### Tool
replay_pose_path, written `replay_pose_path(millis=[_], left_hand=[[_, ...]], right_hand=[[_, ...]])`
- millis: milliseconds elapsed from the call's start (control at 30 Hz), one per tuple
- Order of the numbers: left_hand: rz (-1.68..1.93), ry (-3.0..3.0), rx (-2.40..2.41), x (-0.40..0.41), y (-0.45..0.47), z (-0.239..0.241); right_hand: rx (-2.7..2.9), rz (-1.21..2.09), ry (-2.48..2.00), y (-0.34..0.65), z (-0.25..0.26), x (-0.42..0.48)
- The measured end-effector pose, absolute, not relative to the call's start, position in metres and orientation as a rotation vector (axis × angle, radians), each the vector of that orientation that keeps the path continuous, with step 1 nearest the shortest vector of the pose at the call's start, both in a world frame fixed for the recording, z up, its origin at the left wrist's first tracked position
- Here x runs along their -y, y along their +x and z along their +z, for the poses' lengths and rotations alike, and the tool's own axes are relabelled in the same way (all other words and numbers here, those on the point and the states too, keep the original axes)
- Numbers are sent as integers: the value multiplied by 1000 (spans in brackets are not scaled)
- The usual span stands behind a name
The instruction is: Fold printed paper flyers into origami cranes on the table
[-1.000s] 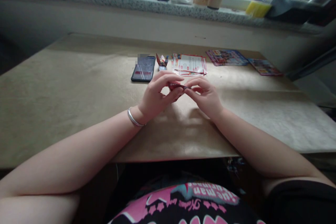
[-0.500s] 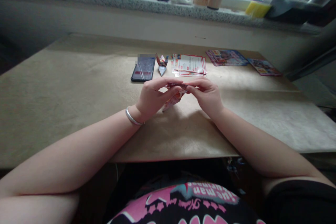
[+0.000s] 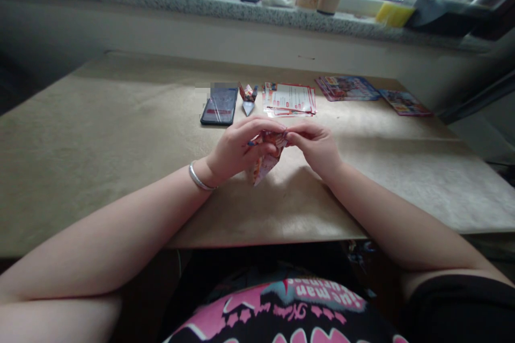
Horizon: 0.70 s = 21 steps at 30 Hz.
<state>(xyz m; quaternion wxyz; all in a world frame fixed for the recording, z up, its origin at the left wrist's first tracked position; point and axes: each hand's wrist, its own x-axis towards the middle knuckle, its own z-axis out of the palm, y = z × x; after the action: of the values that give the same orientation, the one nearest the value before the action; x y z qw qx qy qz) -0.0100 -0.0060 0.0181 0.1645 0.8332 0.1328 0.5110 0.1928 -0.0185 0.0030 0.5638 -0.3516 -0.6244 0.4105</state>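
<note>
A small folded piece of printed paper (image 3: 265, 163), red and white, hangs point down between my two hands just above the brown table (image 3: 100, 134). My left hand (image 3: 237, 147), with a silver bangle on the wrist, pinches the paper's upper left part. My right hand (image 3: 316, 144) pinches its top edge from the right, fingers pressed together. Both hands meet at the table's middle, near the front edge.
Beyond the hands lie a dark phone (image 3: 220, 105), a finished folded paper figure (image 3: 248, 99), and a stack of printed leaflets (image 3: 289, 99). Two more colourful leaflets (image 3: 348, 88) lie at the far right. Cups and clutter line the stone windowsill (image 3: 201, 2).
The folded paper has swung from lying flat between my fingertips to hanging point down. Both hands have shifted slightly toward me.
</note>
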Motion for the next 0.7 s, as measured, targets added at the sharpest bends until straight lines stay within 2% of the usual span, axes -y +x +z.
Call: replay_pose_path(millis=[367,700], left_hand=[[1509,2266,-595,8,-7,13],[1579,2285,-793,14,-4,21]], right_hand=[[1462,927,-870,190,0,19],[1654,374,-862,195,15,32]])
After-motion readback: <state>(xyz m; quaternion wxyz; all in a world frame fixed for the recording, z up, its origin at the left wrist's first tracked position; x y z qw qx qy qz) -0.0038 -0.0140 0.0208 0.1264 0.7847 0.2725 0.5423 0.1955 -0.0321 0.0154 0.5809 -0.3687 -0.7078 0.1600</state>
